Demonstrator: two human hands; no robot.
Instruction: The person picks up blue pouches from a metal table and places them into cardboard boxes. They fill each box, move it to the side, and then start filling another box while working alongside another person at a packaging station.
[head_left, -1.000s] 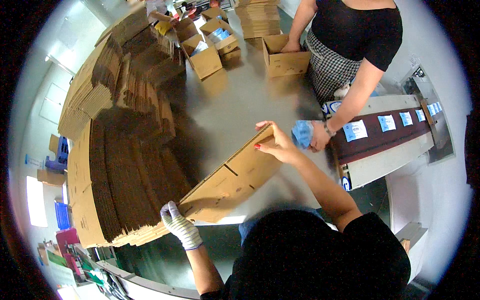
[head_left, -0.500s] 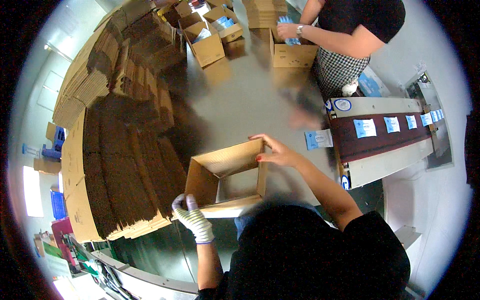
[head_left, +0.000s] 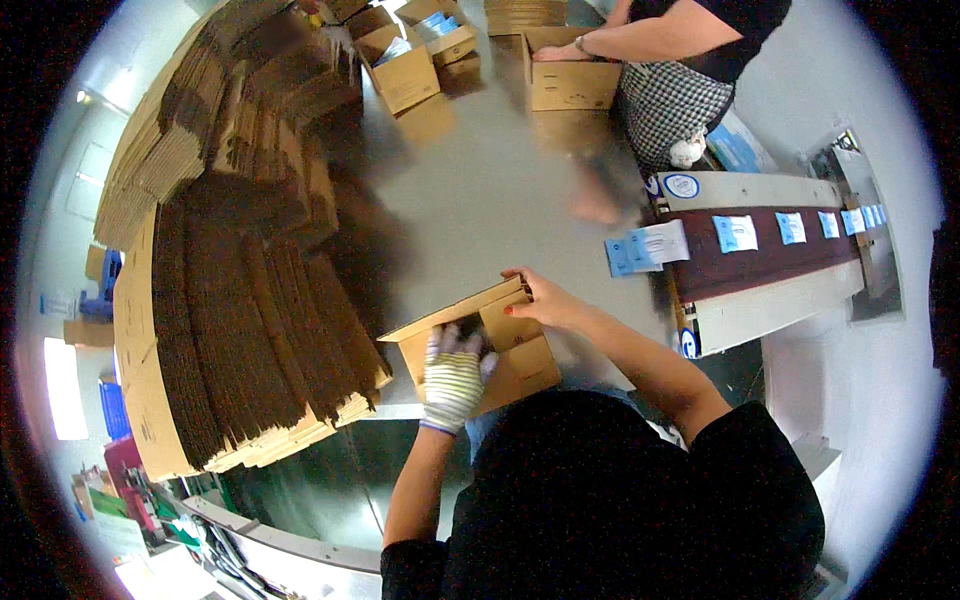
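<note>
A cardboard box (head_left: 524, 372) sits at the near edge of the grey table, some of its flaps folded inward and a long one standing along the far side. My right hand (head_left: 545, 300) grips its far right corner, thumb on the near side and fingers behind the board. Over the box, my left hand (head_left: 455, 380), in a striped knit glove, lies on the folded flaps with its fingers stretched out. Its fingertips reach toward the dark gap between the flaps.
Stacks of flattened cartons (head_left: 230, 330) fill the left side. On the right, a conveyor belt (head_left: 760, 255) carries blue-and-white packets (head_left: 738, 233), and two overlapping packets (head_left: 645, 248) lie off its end. A co-worker's hand (head_left: 555, 53) reaches into another box (head_left: 575, 85). Boxes with packets (head_left: 400, 80) stand far left.
My left hand has moved from the box's near left corner onto its top, and flaps are now folded in. Another packet has slid off the belt. The co-worker's hand has gone down into a box.
</note>
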